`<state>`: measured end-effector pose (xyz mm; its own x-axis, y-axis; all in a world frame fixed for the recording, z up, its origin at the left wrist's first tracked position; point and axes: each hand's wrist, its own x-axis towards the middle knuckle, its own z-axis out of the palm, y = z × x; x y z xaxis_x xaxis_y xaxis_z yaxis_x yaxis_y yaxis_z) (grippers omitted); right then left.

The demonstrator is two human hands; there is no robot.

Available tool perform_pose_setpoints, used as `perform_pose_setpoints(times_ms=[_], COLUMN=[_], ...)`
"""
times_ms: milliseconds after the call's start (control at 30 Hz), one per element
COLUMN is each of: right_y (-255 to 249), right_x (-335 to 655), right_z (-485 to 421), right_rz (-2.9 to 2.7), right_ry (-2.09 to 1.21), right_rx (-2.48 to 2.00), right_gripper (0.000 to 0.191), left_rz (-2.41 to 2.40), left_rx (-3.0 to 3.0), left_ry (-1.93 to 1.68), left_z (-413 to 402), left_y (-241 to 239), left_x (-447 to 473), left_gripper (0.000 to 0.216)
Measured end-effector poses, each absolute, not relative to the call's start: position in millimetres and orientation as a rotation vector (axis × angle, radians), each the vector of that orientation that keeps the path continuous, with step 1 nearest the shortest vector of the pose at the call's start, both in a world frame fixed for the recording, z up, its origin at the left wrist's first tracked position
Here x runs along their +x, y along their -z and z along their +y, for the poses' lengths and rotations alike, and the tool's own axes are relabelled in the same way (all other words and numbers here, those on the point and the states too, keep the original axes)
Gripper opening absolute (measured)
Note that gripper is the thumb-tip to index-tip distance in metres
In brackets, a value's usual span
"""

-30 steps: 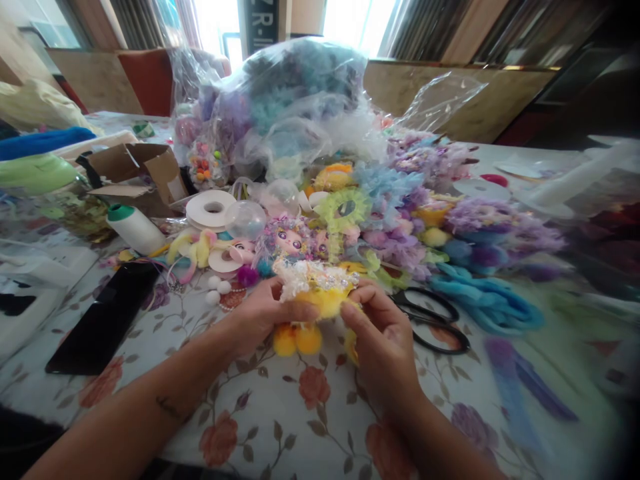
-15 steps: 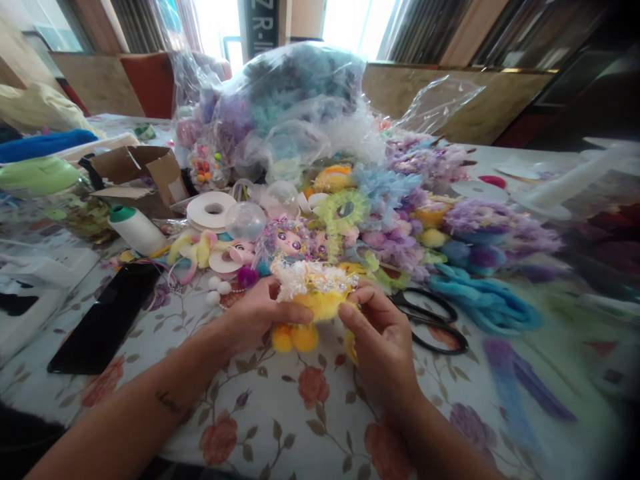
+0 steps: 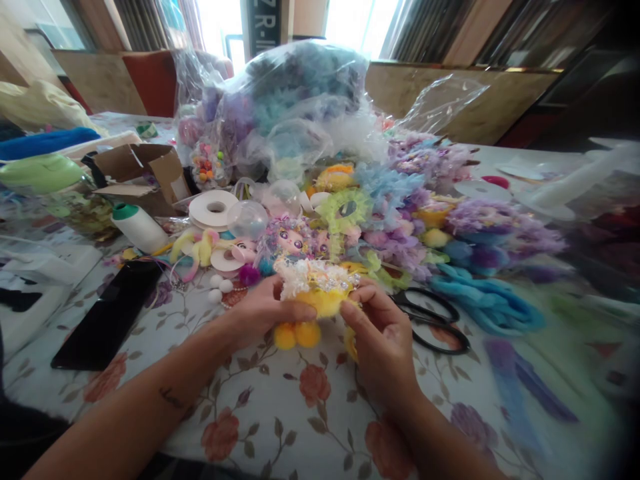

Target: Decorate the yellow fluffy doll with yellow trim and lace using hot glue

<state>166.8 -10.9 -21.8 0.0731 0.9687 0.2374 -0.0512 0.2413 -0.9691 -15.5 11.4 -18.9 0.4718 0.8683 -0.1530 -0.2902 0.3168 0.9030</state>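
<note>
Between my two hands is a small fluffy yellow doll (image 3: 325, 303) with white curly trim and shiny clear beads along its top. My left hand (image 3: 265, 308) pinches its left side, thumb across the yellow front. At the right edge, my right hand (image 3: 383, 327) closes thumb and fingers on the beaded side. Two orange-yellow pompoms (image 3: 297, 335) hang below the doll, near the left fingertips. A bit of yellow material shows under my right hand. The doll's back is hidden from me.
Black-handled scissors (image 3: 435, 320) lie right of my right hand, by a blue fuzzy bundle (image 3: 487, 300). A black phone (image 3: 107, 317) rests at left, near a thread cone (image 3: 139, 228) and a ribbon spool (image 3: 214, 209). Behind are doll heads (image 3: 289, 239) and a plastic bag (image 3: 300, 100).
The view has shifted very slightly. Both hands keep their hold on the yellow doll, with hardly any visible movement.
</note>
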Motion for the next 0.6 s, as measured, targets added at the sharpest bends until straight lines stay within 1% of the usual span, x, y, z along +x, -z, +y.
perform_pose_setpoints(times_ms=[100,267,400,467,533,600], right_y=[23.5,23.4,23.6,24.8,24.4,19.0], right_x=[166.3,165.4,163.8,164.1,165.5,167.4], right_z=[-10.8,-11.7,-12.2,-11.6,-11.6,-14.4], right_rz=[-1.274,-1.306,-1.319,-1.315,-1.296,-1.266], right_ry=[-0.974,-0.993,-1.018,-0.998,-0.868,-0.652], right_rx=[-0.994,-0.983,-0.989,-0.984,-0.985,-0.96], right_gripper=[0.019,0.018,0.02,0.016,0.008,0.006], left_rz=[0.683,0.725,0.723,0.724,0.742,0.789], left_rx=[0.971,0.979,0.974,0.951,0.888,0.802], left_ry=[-0.86,-0.914,-0.949,-0.952,-0.937,-0.91], left_z=[10.8,10.0,8.3,7.6,7.6,8.6], left_y=[17.9,18.6,18.7,17.7,16.1,14.1], left_x=[-14.2,-13.8,-13.0,-12.2,-11.5,-10.9], left_gripper=[0.033,0.04,0.038,0.04,0.044,0.047])
